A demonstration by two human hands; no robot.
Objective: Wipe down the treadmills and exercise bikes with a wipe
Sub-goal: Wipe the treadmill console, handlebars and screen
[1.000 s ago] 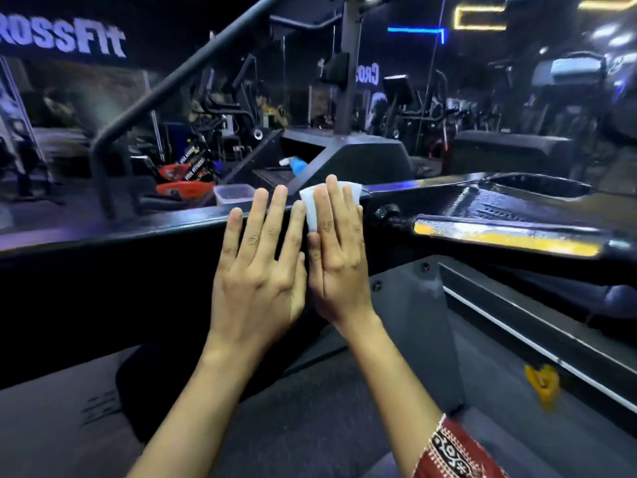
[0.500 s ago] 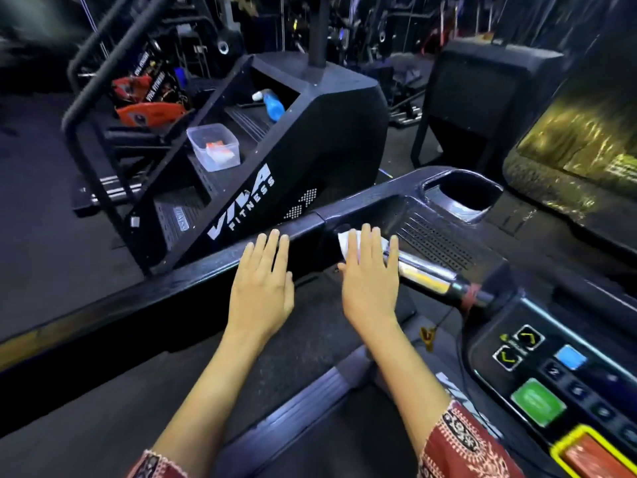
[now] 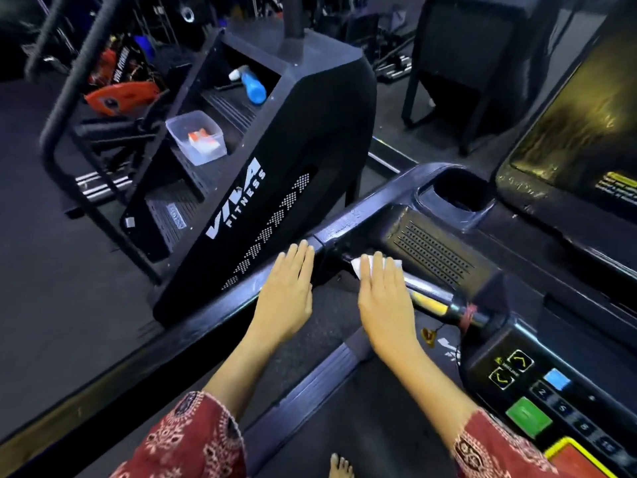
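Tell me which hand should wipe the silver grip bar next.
Right. The right hand presses the wipe flat at the end of the silver bar. The left hand rests on the side rail, apart from the bar, with no wipe.

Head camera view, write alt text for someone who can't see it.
A person's right hand presses a white wipe flat against a treadmill's silver grip bar, while the left hand rests flat on the black side rail. A Viva Fitness stair machine stands behind.
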